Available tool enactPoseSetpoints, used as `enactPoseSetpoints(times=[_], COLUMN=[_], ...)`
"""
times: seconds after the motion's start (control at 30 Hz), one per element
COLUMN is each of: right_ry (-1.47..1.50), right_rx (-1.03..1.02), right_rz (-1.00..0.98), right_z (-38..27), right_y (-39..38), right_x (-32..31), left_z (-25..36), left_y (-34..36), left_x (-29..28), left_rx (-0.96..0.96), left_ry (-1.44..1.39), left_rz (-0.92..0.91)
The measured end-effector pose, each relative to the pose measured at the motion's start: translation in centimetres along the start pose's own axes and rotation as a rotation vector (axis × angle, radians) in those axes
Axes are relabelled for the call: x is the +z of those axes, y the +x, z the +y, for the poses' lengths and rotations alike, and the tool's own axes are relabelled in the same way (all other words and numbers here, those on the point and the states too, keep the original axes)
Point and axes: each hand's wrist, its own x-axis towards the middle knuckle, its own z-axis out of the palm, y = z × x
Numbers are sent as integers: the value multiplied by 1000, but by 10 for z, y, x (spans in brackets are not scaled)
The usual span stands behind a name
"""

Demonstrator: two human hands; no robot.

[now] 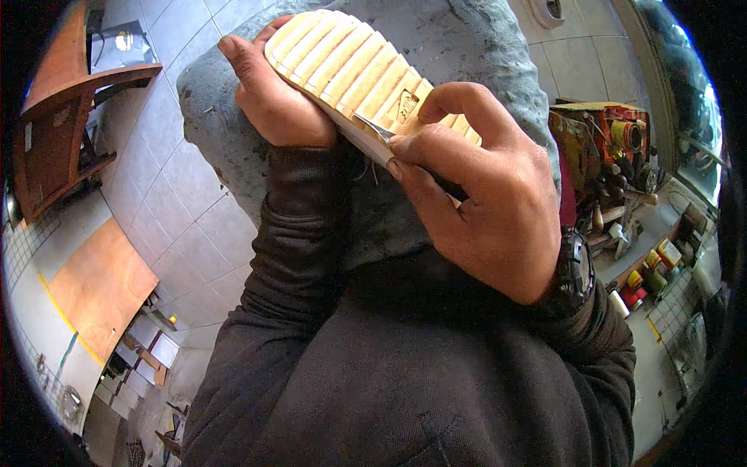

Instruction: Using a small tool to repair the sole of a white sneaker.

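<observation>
A tan shoe sole (346, 66) with deep cross ridges and a pale side wall lies ridged face up above my lap. My left hand (280, 97) is closed around its rounded end from the left, the thumb sticking out and most fingers hidden beneath. At the sole's near edge, my right hand (482, 179) is closed in a pinch on a thin silvery pointed strip (377, 128), whose tip rests against the ridges. The rest of that strip is hidden in the fingers, so its kind is unclear. A small dark oval mark (406, 105) sits beside the right index finger.
A stained grey-blue cloth (226, 117) covers my lap under the sole. At right stand a box (599, 132) of hand tools and several thread spools (654, 272). At left are a brown wooden piece of furniture (58, 140) and a table with a wooden board (101, 284).
</observation>
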Motion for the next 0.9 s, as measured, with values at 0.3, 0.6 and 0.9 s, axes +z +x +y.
enactPoseSetpoints(times=[0.3,0.6,0.9], right_ry=[-14,-38,0], right_rx=[3,5,-13], right_rz=[18,36,-2], right_z=[1,-3,-4], right_y=[2,7,19], right_x=[2,7,5], left_z=[0,1,5], left_y=[0,-1,-4], left_x=[0,-1,2], left_rx=[1,4,-75], left_ry=[17,18,-86], left_rz=[-3,-18,25])
